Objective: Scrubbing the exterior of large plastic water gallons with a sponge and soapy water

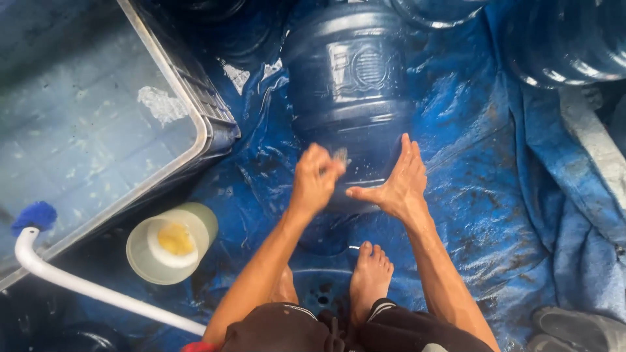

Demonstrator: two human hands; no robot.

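Observation:
A large dark blue water jug [352, 85] lies on its side on a wet blue tarp [482, 195], its neck toward my feet. My left hand [316, 179] is closed on a small blurred scrubbing pad [339, 156] and rests against the jug's shoulder. Open and flat, my right hand [398, 182] presses on the jug's right shoulder with fingers together and thumb out. My bare right foot [370, 277] stands just below the jug's neck.
A big plastic tub of water [202, 124] fills the upper left. A pale green cup [171, 242] holding yellowish liquid lies by it. A white pipe brush with a blue tip [36, 225] crosses the lower left. More jugs [567, 39] sit at the top right.

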